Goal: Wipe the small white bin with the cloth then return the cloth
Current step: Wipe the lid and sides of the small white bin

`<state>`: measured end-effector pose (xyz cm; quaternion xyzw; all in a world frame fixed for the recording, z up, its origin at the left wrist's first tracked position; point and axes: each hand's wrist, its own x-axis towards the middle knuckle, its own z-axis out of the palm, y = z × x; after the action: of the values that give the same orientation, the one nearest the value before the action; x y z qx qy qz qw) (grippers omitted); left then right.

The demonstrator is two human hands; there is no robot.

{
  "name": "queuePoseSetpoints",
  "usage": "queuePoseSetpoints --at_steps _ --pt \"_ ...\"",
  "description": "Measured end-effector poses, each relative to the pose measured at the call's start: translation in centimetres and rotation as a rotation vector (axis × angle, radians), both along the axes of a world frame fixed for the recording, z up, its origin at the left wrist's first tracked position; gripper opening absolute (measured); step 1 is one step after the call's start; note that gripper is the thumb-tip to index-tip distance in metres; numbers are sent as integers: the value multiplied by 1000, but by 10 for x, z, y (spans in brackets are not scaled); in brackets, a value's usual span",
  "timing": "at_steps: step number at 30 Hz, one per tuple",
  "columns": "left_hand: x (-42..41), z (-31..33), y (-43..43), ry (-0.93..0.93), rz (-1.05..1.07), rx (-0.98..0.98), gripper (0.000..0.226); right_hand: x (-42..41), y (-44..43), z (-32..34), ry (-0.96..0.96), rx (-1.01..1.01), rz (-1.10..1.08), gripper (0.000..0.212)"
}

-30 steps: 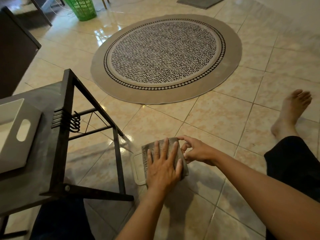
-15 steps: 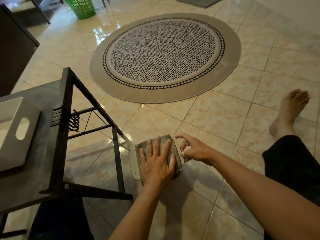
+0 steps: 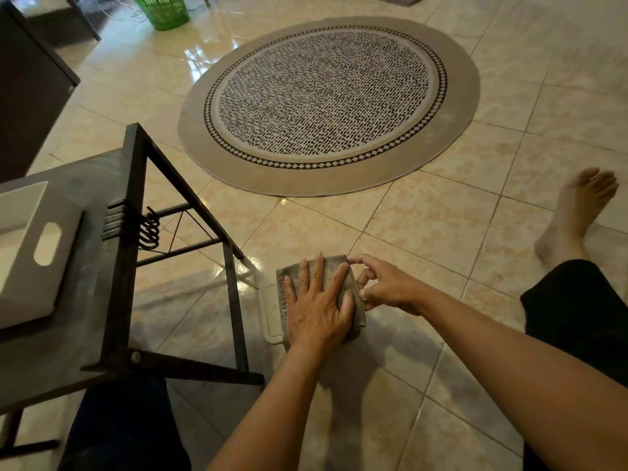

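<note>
glossy beige floor tiles [image 3: 424, 226] catch pale reflections of light near the top of the view. a round rug [image 3: 328, 103] with a taupe border and a black-and-white dashed centre lies on them, well apart from a green basket [image 3: 163, 10] at the top edge. at left stands a dark metal-framed table [image 3: 136, 266], with a dark cabinet [image 3: 23, 96] behind it.

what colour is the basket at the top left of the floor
Green, a slatted plastic basket, seen only in the head view, partly cut off by the top edge.
</note>
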<state>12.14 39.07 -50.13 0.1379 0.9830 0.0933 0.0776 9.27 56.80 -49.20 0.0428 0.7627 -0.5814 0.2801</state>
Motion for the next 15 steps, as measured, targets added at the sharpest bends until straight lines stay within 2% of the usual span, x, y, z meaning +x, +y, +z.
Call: queuePoseSetpoints --at_steps 7,11,15 --pt "-3 -1 -4 -5 -63 33 59 1 0 3 -9 2 0 76" --pt "-1 -7 -5 40 -147 -33 60 5 2 2 -8 -7 -25 72" --pt "-2 -15 -39 14 148 6 65 9 0 1 13 2 -47 70"
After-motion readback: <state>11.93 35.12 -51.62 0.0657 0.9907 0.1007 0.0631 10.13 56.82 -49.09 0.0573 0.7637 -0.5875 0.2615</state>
